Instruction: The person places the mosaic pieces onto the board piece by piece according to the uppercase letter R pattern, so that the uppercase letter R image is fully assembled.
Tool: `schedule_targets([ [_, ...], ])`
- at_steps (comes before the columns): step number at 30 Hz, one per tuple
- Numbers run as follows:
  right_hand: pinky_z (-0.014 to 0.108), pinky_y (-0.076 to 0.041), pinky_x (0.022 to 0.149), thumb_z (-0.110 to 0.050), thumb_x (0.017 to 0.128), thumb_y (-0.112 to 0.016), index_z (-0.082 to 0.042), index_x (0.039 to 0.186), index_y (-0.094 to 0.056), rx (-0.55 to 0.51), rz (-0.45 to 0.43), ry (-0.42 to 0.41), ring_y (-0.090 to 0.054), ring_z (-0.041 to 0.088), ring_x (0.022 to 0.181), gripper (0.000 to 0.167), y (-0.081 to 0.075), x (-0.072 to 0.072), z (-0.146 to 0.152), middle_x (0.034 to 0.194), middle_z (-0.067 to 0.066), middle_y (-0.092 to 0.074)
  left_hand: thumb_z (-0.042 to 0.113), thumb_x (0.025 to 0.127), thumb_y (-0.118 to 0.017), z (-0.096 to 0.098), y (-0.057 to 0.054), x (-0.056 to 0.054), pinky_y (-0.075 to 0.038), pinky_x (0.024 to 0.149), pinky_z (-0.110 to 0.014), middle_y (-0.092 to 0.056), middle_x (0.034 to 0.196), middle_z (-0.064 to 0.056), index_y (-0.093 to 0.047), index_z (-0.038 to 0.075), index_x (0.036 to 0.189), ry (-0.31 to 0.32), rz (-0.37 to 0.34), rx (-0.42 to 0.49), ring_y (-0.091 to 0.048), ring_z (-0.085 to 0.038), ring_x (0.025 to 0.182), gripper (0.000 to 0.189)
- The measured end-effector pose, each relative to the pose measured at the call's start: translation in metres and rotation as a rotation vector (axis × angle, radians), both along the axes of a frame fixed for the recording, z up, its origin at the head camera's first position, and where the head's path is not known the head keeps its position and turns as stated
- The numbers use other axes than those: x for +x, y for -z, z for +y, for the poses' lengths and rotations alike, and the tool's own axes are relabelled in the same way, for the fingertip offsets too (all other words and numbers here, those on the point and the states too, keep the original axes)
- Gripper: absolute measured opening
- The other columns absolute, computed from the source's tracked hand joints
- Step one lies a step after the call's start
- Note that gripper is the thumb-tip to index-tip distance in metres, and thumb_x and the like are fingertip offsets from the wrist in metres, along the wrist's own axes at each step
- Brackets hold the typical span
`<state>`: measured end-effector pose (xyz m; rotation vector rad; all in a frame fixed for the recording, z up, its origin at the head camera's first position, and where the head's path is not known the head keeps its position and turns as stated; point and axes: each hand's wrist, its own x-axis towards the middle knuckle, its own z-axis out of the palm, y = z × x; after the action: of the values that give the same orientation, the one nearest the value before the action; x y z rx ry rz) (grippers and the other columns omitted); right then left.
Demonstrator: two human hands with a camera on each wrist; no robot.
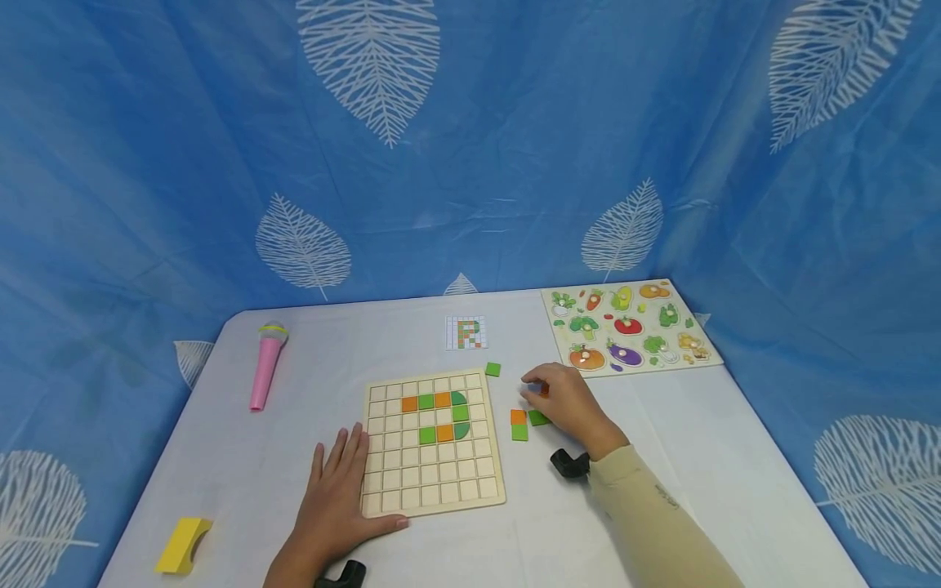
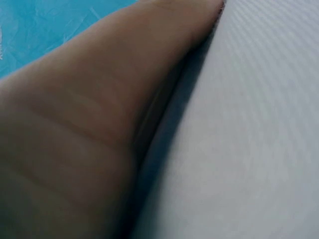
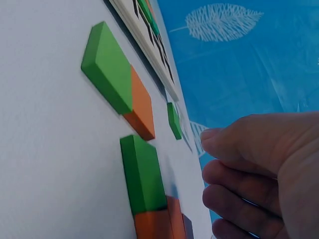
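My left hand [image 1: 334, 494] lies with straight fingers along the left side of a wooden grid board [image 1: 430, 474], its thumb at the near edge. Orange and green square tiles and dark green rounded ones sit in the board's upper right cells. My right hand [image 1: 569, 404], fingers bent and thumb apart from the index finger, hovers over loose tiles right of the board; nothing shows between its fingertips. Near it are an orange tile [image 1: 518, 416], a green tile [image 1: 519, 433] and another green tile [image 3: 142, 174] beside orange pieces. The left wrist view shows mostly my blurred hand [image 2: 84, 124].
One green tile [image 1: 493, 369] lies off the board's far right corner. Behind stands a small pattern card [image 1: 466, 332]. A vegetable puzzle board [image 1: 628, 331] is at the back right, a pink toy microphone [image 1: 266, 367] at the left, and a yellow block [image 1: 180, 545] at the front left.
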<state>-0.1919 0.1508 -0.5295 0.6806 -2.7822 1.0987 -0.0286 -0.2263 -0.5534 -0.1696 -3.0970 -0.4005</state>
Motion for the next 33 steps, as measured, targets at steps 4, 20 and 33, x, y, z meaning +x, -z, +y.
schedule_targets([
  [4, 0.039, -0.057, 0.083, -0.012, 0.091, -0.086, -0.006, 0.107, -0.081, 0.013, -0.011, 0.025, -0.063, 0.016, 0.088, 0.018, 0.001, -0.001, 0.006, 0.104, 0.000, -0.074, 0.102, 0.058, -0.061, 0.000, 0.000, 0.000, -0.005, 0.123, -0.062, -0.029, 0.168, -0.022, -0.035, -0.004, 0.161, 0.009, 0.029, 0.009, -0.019, -0.041, 0.156, 0.150],
  [20, 0.042, -0.059, 0.088, -0.007, 0.089, -0.086, -0.004, 0.106, -0.081, 0.021, -0.007, 0.060, -0.068, 0.019, 0.093, 0.018, 0.002, -0.006, 0.026, 0.101, 0.001, -0.074, 0.104, 0.057, -0.059, 0.000, -0.001, 0.000, -0.006, 0.122, -0.064, -0.027, 0.169, -0.021, -0.034, -0.003, 0.162, -0.001, 0.002, 0.011, -0.017, -0.041, 0.156, 0.152],
  [33, 0.048, -0.057, 0.092, -0.004, 0.087, -0.086, -0.002, 0.106, -0.080, 0.042, -0.001, 0.071, -0.070, 0.027, 0.100, 0.020, 0.003, -0.009, 0.039, 0.103, 0.006, -0.076, 0.105, 0.057, -0.057, -0.001, 0.002, 0.000, -0.004, 0.122, -0.063, -0.026, 0.170, -0.020, -0.032, -0.002, 0.163, -0.001, -0.009, 0.012, -0.015, -0.040, 0.157, 0.153],
])
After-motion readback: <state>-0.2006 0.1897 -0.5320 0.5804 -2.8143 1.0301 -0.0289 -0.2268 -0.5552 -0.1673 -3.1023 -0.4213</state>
